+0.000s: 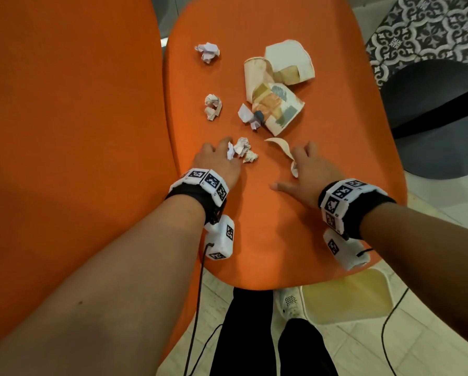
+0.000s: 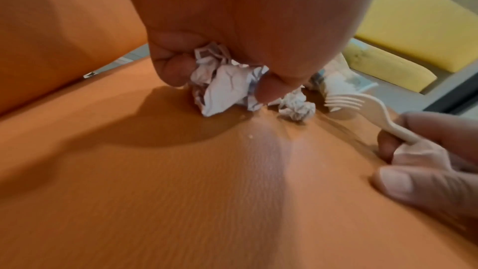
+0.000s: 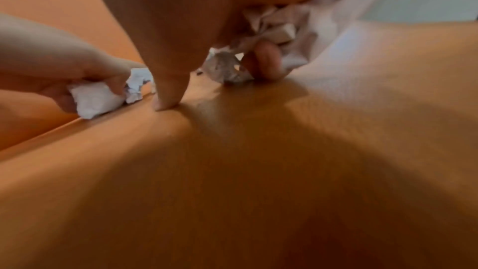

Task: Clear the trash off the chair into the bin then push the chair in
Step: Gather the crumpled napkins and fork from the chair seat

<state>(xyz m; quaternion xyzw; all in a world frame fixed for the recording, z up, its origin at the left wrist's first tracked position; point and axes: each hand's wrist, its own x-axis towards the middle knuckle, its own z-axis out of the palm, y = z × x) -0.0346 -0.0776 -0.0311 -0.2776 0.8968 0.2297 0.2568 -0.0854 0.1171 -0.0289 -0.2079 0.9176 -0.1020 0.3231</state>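
Orange chair seat (image 1: 322,213), seen from above. Both hands low on the near half of the seat.

Left hand (image 1: 218,165): fingers curled round a crumpled white paper ball (image 2: 222,87); the left wrist view shows thumb and fingers closed on it, with the ball touching the seat. A second, smaller paper wad (image 2: 297,107) lies just beside it, not gripped.

Right hand (image 1: 313,172): grips a pale disposable fork (image 2: 362,109) by the handle together with a bunched tissue (image 2: 424,152); tines point away from the palm. Thumb (image 3: 165,93) stretched out, tip pressing the seat.

Trash lying on the seat, farther from the person:
- two torn paper cups (image 1: 277,85), flattened and overlapping, right of centre
- crumpled scrap (image 1: 249,116) touching the nearer cup's edge
- paper ball (image 1: 213,106) near the middle (sitting apart from the cups)
- paper ball (image 1: 208,52) near the far left edge

Backrest (image 1: 64,131) fills the left of the head view. No bin can be made out with certainty.
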